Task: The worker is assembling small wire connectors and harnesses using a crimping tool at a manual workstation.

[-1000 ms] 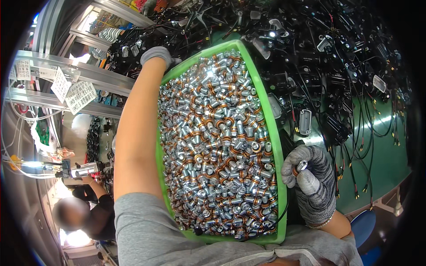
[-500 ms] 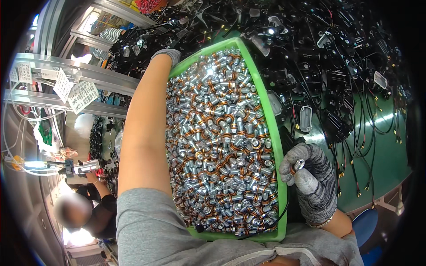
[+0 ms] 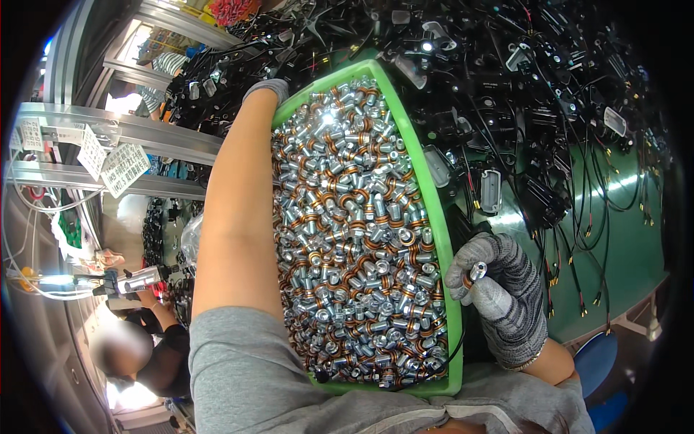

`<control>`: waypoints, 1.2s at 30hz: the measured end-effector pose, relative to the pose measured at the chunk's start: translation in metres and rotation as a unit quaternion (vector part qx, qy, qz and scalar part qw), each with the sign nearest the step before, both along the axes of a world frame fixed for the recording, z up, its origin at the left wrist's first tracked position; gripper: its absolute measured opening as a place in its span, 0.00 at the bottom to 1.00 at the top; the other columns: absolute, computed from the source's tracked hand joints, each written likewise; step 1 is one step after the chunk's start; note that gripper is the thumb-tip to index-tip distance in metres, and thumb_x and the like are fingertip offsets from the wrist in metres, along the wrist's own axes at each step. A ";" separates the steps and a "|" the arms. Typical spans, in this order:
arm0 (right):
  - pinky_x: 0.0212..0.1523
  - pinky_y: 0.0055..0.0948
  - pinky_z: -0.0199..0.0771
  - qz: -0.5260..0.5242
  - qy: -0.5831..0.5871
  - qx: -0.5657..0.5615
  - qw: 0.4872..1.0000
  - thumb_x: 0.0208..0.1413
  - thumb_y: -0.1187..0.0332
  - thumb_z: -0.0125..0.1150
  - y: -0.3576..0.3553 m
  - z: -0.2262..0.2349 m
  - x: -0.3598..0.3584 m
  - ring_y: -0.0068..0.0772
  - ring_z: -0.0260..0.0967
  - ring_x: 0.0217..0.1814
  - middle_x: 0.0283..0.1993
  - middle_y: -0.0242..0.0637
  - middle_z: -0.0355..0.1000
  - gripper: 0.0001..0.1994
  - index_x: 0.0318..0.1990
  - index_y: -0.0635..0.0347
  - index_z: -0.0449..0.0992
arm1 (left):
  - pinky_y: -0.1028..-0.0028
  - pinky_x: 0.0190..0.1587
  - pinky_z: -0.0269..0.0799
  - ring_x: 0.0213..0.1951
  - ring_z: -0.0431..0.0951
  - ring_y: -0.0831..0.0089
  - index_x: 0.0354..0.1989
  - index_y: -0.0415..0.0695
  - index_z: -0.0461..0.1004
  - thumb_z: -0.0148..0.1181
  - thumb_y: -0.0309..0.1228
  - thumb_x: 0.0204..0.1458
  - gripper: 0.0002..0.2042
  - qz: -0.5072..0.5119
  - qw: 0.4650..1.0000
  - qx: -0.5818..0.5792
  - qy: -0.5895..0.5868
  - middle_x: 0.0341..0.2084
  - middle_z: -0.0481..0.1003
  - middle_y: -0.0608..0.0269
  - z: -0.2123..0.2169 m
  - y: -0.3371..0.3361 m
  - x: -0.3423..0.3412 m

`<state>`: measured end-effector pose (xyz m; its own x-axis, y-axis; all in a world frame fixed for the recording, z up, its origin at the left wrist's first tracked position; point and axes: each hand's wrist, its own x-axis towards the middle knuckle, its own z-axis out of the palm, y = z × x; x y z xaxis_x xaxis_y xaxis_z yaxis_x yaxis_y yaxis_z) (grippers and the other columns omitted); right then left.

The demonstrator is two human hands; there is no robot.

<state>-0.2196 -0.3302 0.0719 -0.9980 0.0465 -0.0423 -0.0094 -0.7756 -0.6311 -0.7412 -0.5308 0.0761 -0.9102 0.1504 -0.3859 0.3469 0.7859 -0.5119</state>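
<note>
A green plastic tray point(image 3: 428, 189) heaped with several small silver metal fittings point(image 3: 354, 239) with copper-coloured rings lies along my left arm. My left hand point(image 3: 266, 90), in a grey glove, grips the tray's far corner while my bare forearm runs along its left wall. My right hand point(image 3: 499, 289), in a grey knit glove, sits just right of the tray's right rim. Its fingers pinch one silver fitting point(image 3: 477, 272).
A green work surface point(image 3: 622, 239) to the right carries a dense tangle of black cables and connectors point(image 3: 520, 94). Metal shelving with paper tags point(image 3: 108, 163) stands on the left. Another person point(image 3: 137, 340) works at lower left, holding a tool. A blue stool point(image 3: 596, 369) shows at lower right.
The tray and my left arm have drifted slightly right and up in view. My right hand stays beside the rim, still pinching the fitting.
</note>
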 end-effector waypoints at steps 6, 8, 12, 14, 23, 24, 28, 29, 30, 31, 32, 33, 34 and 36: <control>0.53 0.35 0.72 -0.025 -0.009 -0.017 0.999 0.53 0.78 0.59 0.000 0.004 -0.002 0.34 0.71 0.48 0.46 0.42 0.71 0.12 0.45 0.62 0.69 | 0.61 0.54 0.70 0.53 0.73 0.53 0.56 0.48 0.70 0.55 0.35 0.52 0.21 0.024 0.994 0.063 0.087 0.53 0.71 0.52 0.024 0.027 0.050; 0.53 0.35 0.72 -0.023 -0.012 -0.022 0.999 0.53 0.77 0.59 -0.001 0.006 -0.001 0.34 0.71 0.48 0.46 0.42 0.71 0.12 0.46 0.62 0.69 | 0.59 0.53 0.70 0.52 0.73 0.53 0.52 0.47 0.73 0.54 0.36 0.52 0.18 -0.095 0.969 0.095 0.205 0.52 0.71 0.52 0.046 0.028 0.081; 0.54 0.35 0.71 -0.005 -0.011 0.031 0.999 0.54 0.78 0.59 0.001 0.000 0.003 0.34 0.71 0.48 0.46 0.42 0.71 0.13 0.46 0.62 0.69 | 0.59 0.52 0.71 0.52 0.74 0.53 0.47 0.46 0.76 0.54 0.35 0.50 0.16 -0.049 0.984 0.079 0.150 0.49 0.74 0.51 0.038 0.004 0.041; 0.54 0.35 0.71 -0.012 -0.009 0.019 1.000 0.53 0.78 0.58 0.000 0.005 0.000 0.34 0.71 0.48 0.46 0.42 0.71 0.13 0.47 0.62 0.69 | 0.59 0.52 0.71 0.51 0.74 0.54 0.47 0.46 0.76 0.54 0.34 0.50 0.16 -0.041 0.987 0.080 0.137 0.48 0.74 0.51 0.028 0.003 0.023; 0.53 0.33 0.71 -0.007 -0.008 -0.003 1.000 0.53 0.79 0.58 0.001 0.007 -0.001 0.32 0.70 0.49 0.48 0.42 0.71 0.13 0.46 0.63 0.68 | 0.65 0.60 0.62 0.59 0.67 0.57 0.63 0.48 0.61 0.57 0.33 0.48 0.30 -0.051 0.995 0.066 0.051 0.60 0.64 0.51 0.017 0.012 0.018; 0.53 0.33 0.71 -0.006 -0.006 -0.004 1.000 0.53 0.79 0.58 -0.001 0.007 -0.001 0.32 0.70 0.49 0.48 0.42 0.71 0.13 0.46 0.63 0.68 | 0.66 0.61 0.61 0.59 0.66 0.57 0.63 0.49 0.61 0.58 0.34 0.48 0.30 -0.043 0.995 0.073 0.049 0.59 0.64 0.51 0.020 0.012 0.021; 0.53 0.33 0.71 -0.025 -0.014 -0.002 1.000 0.53 0.78 0.59 -0.002 0.008 0.000 0.32 0.71 0.48 0.46 0.42 0.71 0.12 0.46 0.63 0.69 | 0.66 0.62 0.60 0.59 0.65 0.57 0.61 0.49 0.64 0.60 0.37 0.46 0.30 -0.078 0.992 0.080 0.064 0.59 0.65 0.51 0.032 0.011 0.038; 0.52 0.32 0.71 -0.020 -0.016 0.017 1.000 0.53 0.78 0.59 -0.002 0.009 0.000 0.32 0.71 0.47 0.46 0.42 0.72 0.12 0.45 0.63 0.69 | 0.66 0.62 0.60 0.59 0.65 0.57 0.61 0.49 0.64 0.60 0.37 0.46 0.30 -0.079 0.992 0.080 0.064 0.59 0.65 0.51 0.032 0.015 0.044; 0.52 0.32 0.71 -0.021 -0.015 0.017 1.000 0.53 0.78 0.59 -0.001 0.009 -0.001 0.32 0.71 0.47 0.46 0.42 0.72 0.12 0.45 0.63 0.69 | 0.65 0.62 0.61 0.59 0.66 0.58 0.62 0.50 0.63 0.61 0.36 0.45 0.31 -0.085 0.991 0.071 0.072 0.59 0.64 0.52 0.033 0.021 0.054; 0.52 0.32 0.72 -0.020 -0.019 0.019 0.999 0.54 0.77 0.59 -0.001 0.009 -0.002 0.32 0.71 0.47 0.46 0.42 0.71 0.12 0.45 0.62 0.70 | 0.64 0.62 0.61 0.59 0.66 0.58 0.62 0.51 0.62 0.61 0.34 0.45 0.31 -0.091 0.991 0.061 0.080 0.59 0.64 0.54 0.032 0.025 0.060; 0.52 0.32 0.72 -0.019 -0.023 0.022 0.999 0.54 0.77 0.59 -0.001 0.010 -0.002 0.32 0.71 0.47 0.46 0.41 0.71 0.11 0.45 0.62 0.70 | 0.64 0.62 0.62 0.59 0.66 0.58 0.62 0.51 0.62 0.61 0.34 0.45 0.31 -0.077 0.991 0.062 0.085 0.59 0.65 0.55 0.031 0.028 0.059; 0.52 0.32 0.72 -0.016 -0.019 0.022 0.999 0.54 0.77 0.59 0.000 0.010 0.000 0.32 0.71 0.47 0.46 0.41 0.71 0.11 0.45 0.62 0.70 | 0.64 0.62 0.62 0.59 0.66 0.58 0.62 0.51 0.62 0.61 0.34 0.45 0.31 -0.074 0.991 0.061 0.089 0.59 0.65 0.55 0.032 0.025 0.053; 0.52 0.32 0.72 -0.006 -0.023 0.020 1.000 0.54 0.77 0.58 0.000 0.007 0.001 0.31 0.71 0.47 0.47 0.41 0.71 0.12 0.45 0.62 0.70 | 0.65 0.62 0.62 0.59 0.66 0.58 0.63 0.51 0.61 0.61 0.35 0.45 0.32 -0.067 0.994 0.048 0.075 0.58 0.66 0.55 0.031 0.017 0.041; 0.51 0.32 0.72 -0.001 -0.029 0.018 0.999 0.54 0.77 0.58 -0.001 0.004 0.000 0.31 0.71 0.47 0.47 0.41 0.71 0.12 0.46 0.61 0.70 | 0.66 0.61 0.63 0.59 0.67 0.57 0.63 0.49 0.60 0.62 0.35 0.44 0.33 -0.069 0.994 0.058 0.061 0.56 0.67 0.51 0.025 0.007 0.035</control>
<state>-0.2197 -0.3308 0.0757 -0.9938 0.0513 -0.0991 0.0267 -0.7530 -0.6575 -0.7062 -0.5237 0.1010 -0.9169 0.3134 -0.2471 0.3960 0.7912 -0.4660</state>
